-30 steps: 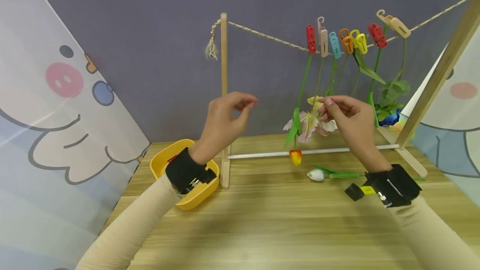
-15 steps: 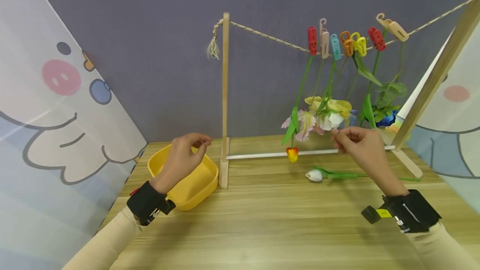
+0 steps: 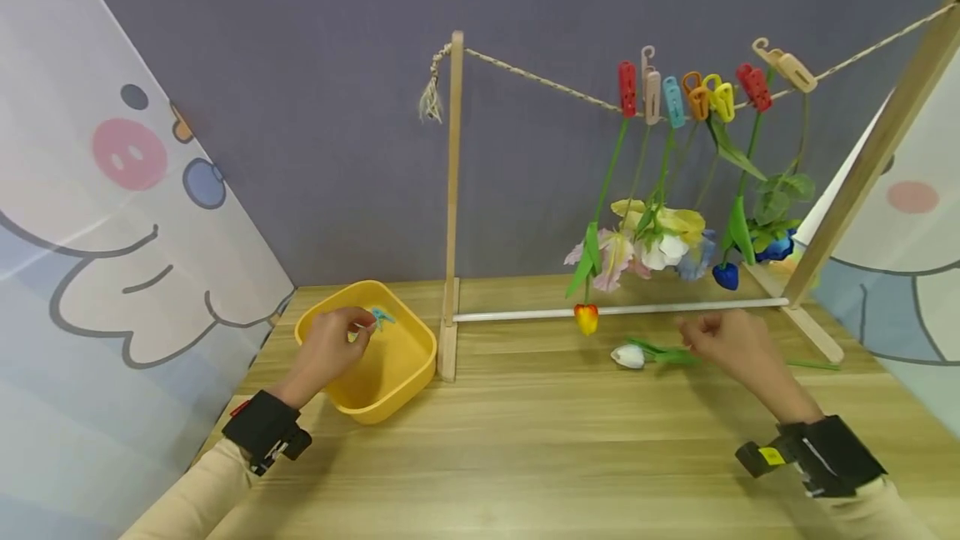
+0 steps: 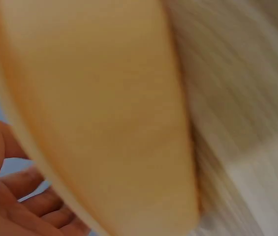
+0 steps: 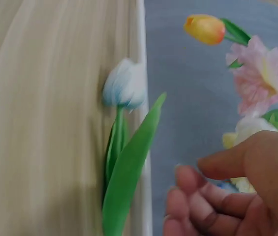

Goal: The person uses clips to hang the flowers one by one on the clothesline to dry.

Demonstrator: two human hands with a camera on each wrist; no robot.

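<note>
Line: seven flowers (image 3: 652, 232) are already being held upside down on the rope (image 3: 547, 83) by coloured pegs (image 3: 693, 92).
Left hand (image 3: 330, 348): a blue peg (image 3: 380, 317) is seemingly being pinched over the yellow bowl (image 3: 408, 373); the wrist view is blurred.
Right hand (image 3: 731, 340): loosely uncurled and grasping nothing, it is being lowered towards the stem.
Left to hang: the white tulip (image 3: 628, 354) is lying on the table (image 3: 525, 440), below the rail (image 3: 615, 309).

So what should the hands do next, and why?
Probably the right hand should lower a little and pinch the green stem of the white tulip lying on the table. It hovers just above that stem with nothing in its fingers, while the left hand is at the yellow bowl, touching a blue clip.
</note>
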